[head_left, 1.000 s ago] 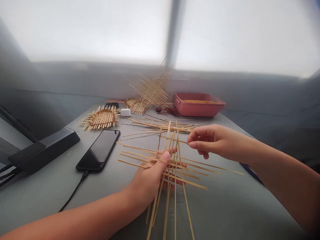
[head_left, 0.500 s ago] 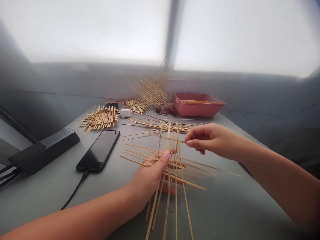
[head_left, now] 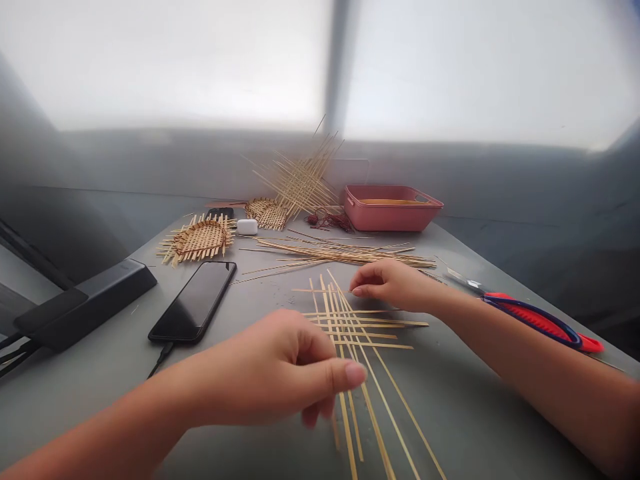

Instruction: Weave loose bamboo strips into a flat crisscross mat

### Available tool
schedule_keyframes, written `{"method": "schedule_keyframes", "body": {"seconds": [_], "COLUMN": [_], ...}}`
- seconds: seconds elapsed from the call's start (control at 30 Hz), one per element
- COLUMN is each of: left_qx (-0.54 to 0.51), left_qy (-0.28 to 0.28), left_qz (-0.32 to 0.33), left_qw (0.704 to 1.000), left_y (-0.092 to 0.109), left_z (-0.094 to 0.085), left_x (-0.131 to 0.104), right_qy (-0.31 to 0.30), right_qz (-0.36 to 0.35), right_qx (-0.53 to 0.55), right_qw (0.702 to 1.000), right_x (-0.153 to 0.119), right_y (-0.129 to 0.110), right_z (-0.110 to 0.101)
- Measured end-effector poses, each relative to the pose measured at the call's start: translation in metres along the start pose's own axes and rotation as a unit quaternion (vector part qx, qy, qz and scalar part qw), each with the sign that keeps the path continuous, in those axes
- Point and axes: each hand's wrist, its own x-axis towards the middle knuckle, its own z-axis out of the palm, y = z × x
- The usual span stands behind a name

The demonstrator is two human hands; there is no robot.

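In the head view, the weave (head_left: 345, 321) lies on the worktop (head_left: 460, 413) in front of the person, its long strips (head_left: 349, 433) fanning apart at the near end. The right hand (head_left: 393, 285) appears to pinch the right end of a thin strip (head_left: 313, 290) across the weave's far side, apart from the other crosswise strips (head_left: 390, 345). The left hand (head_left: 295, 373) looks raised over the near part, thumb clear of the curled fingers, nothing visible in its grip. Good work here calls for keeping that strip parallel to its neighbours, checking each over-and-under, and steadying the crossings while snugging it close.
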Motion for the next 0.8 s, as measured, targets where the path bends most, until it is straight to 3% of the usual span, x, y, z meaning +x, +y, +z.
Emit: {"method": "schedule_keyframes", "body": {"seconds": [0.03, 0.1, 0.17, 0.27, 0.37, 0.5, 0.8], "left_qx": [0.042, 0.167, 0.268, 0.318, 0.318, 0.315, 0.309], "left_qy": [0.073, 0.227, 0.275, 0.249, 0.227, 0.221, 0.212], "left_qz": [0.026, 0.085, 0.121, 0.085, 0.059, 0.059, 0.064], "left_qw": [0.996, 0.956, 0.915, 0.911, 0.919, 0.921, 0.925], "left_y": [-0.003, -0.014, -0.029, -0.046, -0.049, -0.046, -0.046], "left_z": [0.002, 0.007, 0.012, 0.016, 0.016, 0.017, 0.015], "left_x": [0.004, 0.017, 0.032, 0.047, 0.05, 0.047, 0.047], "right_qy": [-0.001, 0.006, 0.021, 0.063, 0.075, 0.031, 0.032], "right_qz": [-0.003, -0.007, -0.02, -0.063, -0.09, -0.057, 0.008], "right_qx": [-0.009, -0.039, -0.08, -0.131, -0.161, -0.19, -0.181], "right_qw": [1.0, 0.999, 0.996, 0.987, 0.98, 0.98, 0.983], "right_x": [0.001, 0.001, 0.0, -0.004, -0.007, -0.009, -0.002], "right_y": [0.0, 0.001, 0.0, -0.004, -0.01, -0.015, -0.014], "right_z": [0.003, 0.009, 0.015, 0.023, 0.029, 0.033, 0.039]}}
